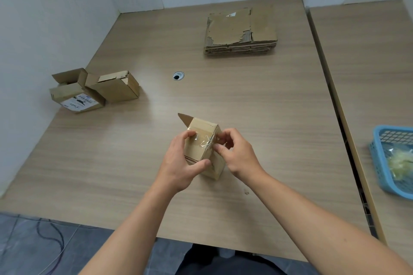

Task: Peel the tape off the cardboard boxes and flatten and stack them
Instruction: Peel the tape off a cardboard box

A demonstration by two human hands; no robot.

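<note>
The box [202,127] stood on end near the front middle of the worktop [257,100], its long axis running from the near bottom corner up and away to an open flap at the far end. Whether that bottom corner rested on the worktop or hung just over it could not be told. Well off to the left, by the wall, two open boxes [96,91] sat touching each other. The left hand [181,163] held the box from its left side, fingers curled over the upper part and thumb pressed on the near lower edge, a steadying grip clasped on the cardboard. Clear tape [204,140] crossed the face between the hands and wrapped round the upright corner edge nearest the camera. Just right of that edge, the right hand [237,154] had its grip pinched on what looked like the tape's loose end. The stuck length therefore lay to the left of the pinch, so the right hand seemed best placed to draw it off while the left braced. Farther back and right lay a stack of flattened cardboard [239,31]. At the far right a blue basket [377,138] held crumpled clear scraps.
</note>
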